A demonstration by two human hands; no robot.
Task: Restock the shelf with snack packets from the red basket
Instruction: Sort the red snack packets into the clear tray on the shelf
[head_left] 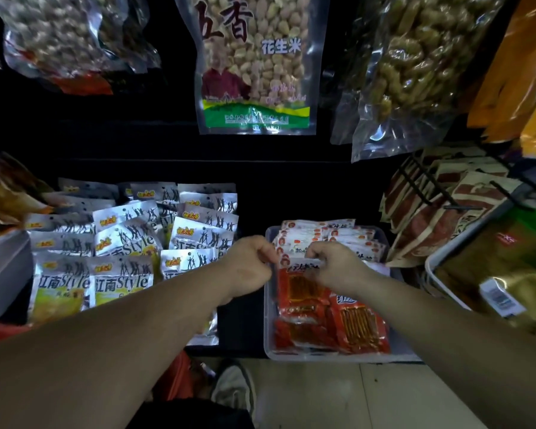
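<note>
A clear plastic tray (269,308) on the dark shelf holds several red snack packets (358,328) in front and white-and-red packets (304,235) behind. My left hand (249,263) and my right hand (334,264) both pinch the top edge of one red snack packet (300,284) standing in the tray's middle. A corner of the red basket (177,377) shows low down, mostly hidden under my left forearm.
Silver "Style" packets (121,243) crowd the shelf left of the tray. Bags of peanuts (256,60) and other snacks hang above. Brown packets on black wire hooks (430,193) and a white bin (443,258) stand at the right. My shoe (234,388) is on the floor.
</note>
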